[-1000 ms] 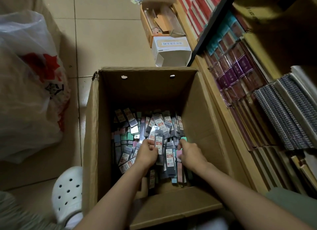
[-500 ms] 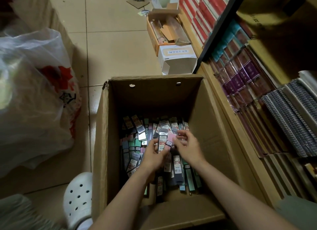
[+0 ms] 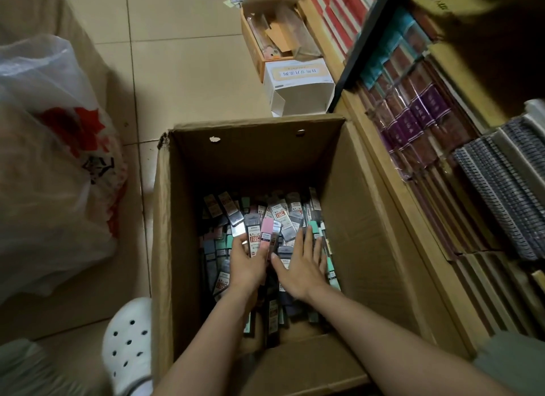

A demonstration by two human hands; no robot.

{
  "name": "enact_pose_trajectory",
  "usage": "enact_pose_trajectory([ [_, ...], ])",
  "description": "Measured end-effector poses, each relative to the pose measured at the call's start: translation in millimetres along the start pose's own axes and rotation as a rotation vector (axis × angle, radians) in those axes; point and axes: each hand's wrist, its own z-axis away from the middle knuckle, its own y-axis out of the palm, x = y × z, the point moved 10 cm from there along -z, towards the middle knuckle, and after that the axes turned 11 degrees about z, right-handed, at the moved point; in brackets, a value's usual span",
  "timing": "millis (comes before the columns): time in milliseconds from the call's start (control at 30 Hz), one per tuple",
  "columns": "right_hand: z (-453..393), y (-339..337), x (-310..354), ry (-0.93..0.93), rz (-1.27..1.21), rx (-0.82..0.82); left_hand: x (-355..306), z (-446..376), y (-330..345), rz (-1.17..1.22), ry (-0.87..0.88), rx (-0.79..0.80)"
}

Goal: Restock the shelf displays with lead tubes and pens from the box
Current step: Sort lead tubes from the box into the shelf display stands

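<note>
An open cardboard box (image 3: 182, 218) on the floor holds a pile of lead tubes (image 3: 283, 215) in grey, green, pink and clear cases. My left hand (image 3: 246, 268) is inside the box and grips a small bunch of lead tubes (image 3: 261, 237) fanned upward, one with a pink cap. My right hand (image 3: 303, 265) lies beside it with straight fingers spread flat on the pile. The wooden shelf (image 3: 392, 189) stands to the right of the box.
Notebooks and spiral pads (image 3: 495, 195) fill the shelf at right. A white carton (image 3: 298, 88) and a small open box (image 3: 265, 35) sit on the tiled floor beyond. A plastic bag (image 3: 50, 165) lies at left. My white clog (image 3: 126, 342) is near the box's corner.
My left hand now holds a fan of tubes, the pink-capped one among them. My right hand has let go, spread flat and moved onto the pile to the right.
</note>
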Motion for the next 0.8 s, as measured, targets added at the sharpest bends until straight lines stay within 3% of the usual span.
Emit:
enact_pose_trajectory([
  [167, 5.4, -27.6, 9.6, -0.102, -0.181, -0.142, 1.5, -0.5, -3.5, -0.013, 0.001, -0.014],
  [233, 3.7, -45.7, -5.9, -0.027, -0.277, -0.239, 3.5, 0.6, -2.0, -0.014, -0.009, -0.006],
  [333, -2.4, -50.9, -32.2, 0.136, -0.409, -0.216, 5.3, 1.5, -0.7, -0.017, -0.018, 0.009],
  [633, -13.5, -54.0, -36.2, 0.134, -0.348, -0.208, 6.0, 0.1, 0.4, -0.044, -0.021, 0.043],
  [800, 6.0, -94.4, -23.9, -0.016, -0.401, -0.318, -12.2, 9.6, 16.1, -0.082, -0.010, 0.104],
])
